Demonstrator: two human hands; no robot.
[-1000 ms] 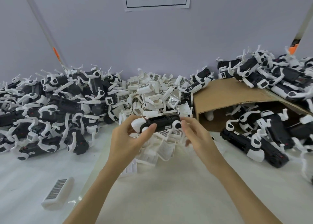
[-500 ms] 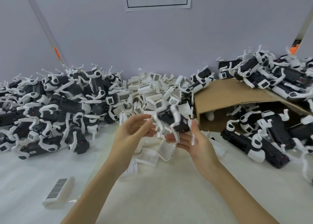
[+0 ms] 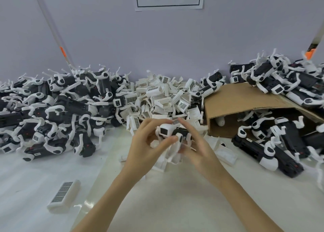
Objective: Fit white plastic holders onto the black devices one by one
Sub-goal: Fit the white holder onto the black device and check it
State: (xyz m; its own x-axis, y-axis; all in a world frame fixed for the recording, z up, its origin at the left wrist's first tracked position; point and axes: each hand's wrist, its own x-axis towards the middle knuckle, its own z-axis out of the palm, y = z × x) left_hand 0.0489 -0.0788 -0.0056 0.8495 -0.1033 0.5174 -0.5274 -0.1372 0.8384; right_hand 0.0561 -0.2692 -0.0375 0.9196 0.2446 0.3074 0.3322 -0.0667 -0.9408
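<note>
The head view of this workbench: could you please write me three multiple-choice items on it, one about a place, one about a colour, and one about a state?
1. Where does the single loose white holder with the barcode label lie?
A. inside the cardboard box
B. alone on the table, near left
C. on top of the right pile

2. What colour is the box lying on its side?
A. brown
B. blue
C. white

3. What are the two hands doing?
A. resting flat on the table
B. both holding one black device between them
C. lifting the box

Answers:
1 B: it sits apart from the piles, near the left forearm.
2 A: it is plain brown cardboard.
3 B: the left hand and the right hand both grip the black device with curled fingers.
</note>
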